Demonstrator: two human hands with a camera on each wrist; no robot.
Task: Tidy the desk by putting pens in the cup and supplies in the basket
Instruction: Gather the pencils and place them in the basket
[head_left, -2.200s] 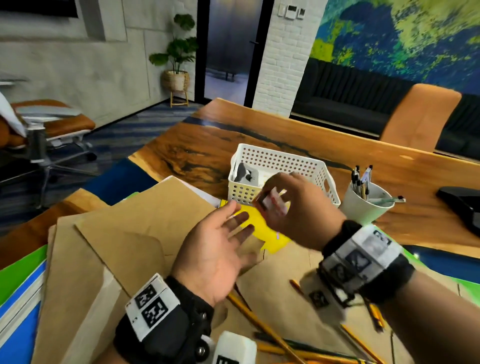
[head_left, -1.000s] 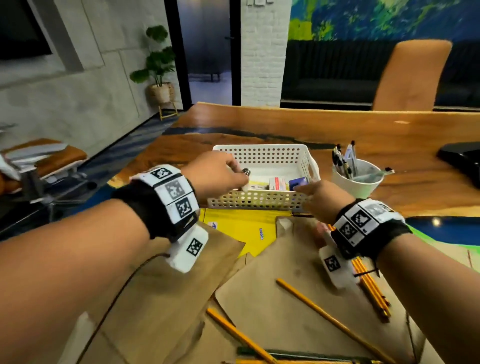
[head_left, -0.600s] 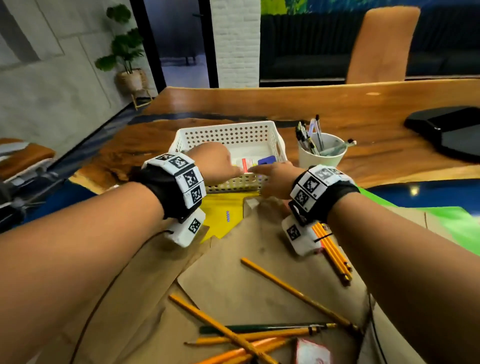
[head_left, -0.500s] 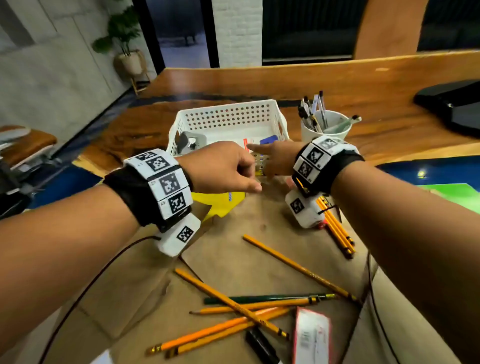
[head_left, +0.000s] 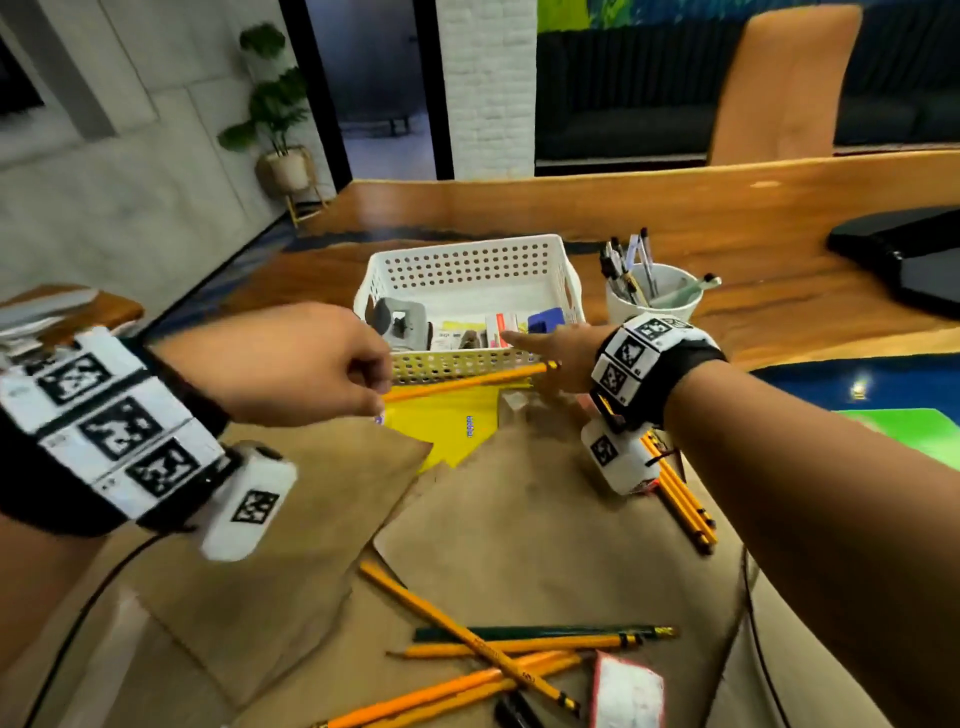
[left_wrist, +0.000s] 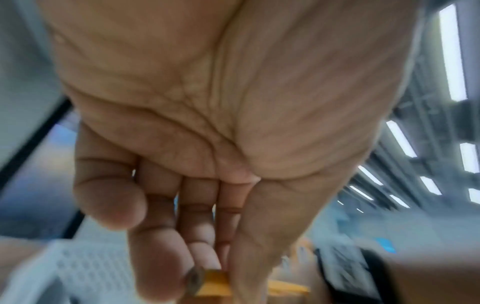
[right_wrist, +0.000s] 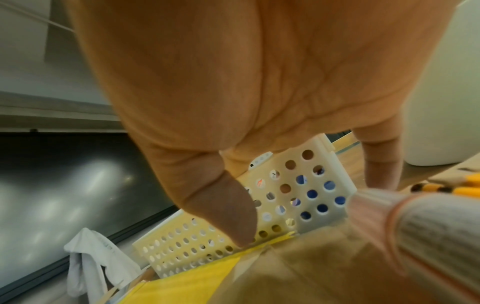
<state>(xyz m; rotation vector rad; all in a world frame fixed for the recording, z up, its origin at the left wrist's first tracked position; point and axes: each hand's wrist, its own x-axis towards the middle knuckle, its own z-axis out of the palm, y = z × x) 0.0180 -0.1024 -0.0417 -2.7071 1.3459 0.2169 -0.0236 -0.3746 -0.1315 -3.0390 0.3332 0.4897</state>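
Note:
My left hand (head_left: 374, 387) pinches one end of a yellow pencil (head_left: 467, 383), which lies level across the front of the white perforated basket (head_left: 467, 260). The left wrist view shows that pencil's end (left_wrist: 215, 283) between thumb and fingertips. The pencil's other end reaches my right hand (head_left: 524, 345), which stretches out with straight fingers at the basket's front right corner and holds nothing that I can see. Staplers and small boxes sit in the basket. A white cup (head_left: 654, 299) with several pens stands to its right.
Brown envelopes (head_left: 519, 509) and a yellow sheet (head_left: 452, 421) cover the desk in front of me. Several loose pencils (head_left: 493, 649), a pencil pair (head_left: 680, 499), a black marker (head_left: 514, 712) and a white card (head_left: 628, 691) lie near me. A black object (head_left: 909, 260) sits far right.
My left hand has drawn back to the left and now pinches a yellow pencil across the basket's front. The right hand stays by the basket's front right corner.

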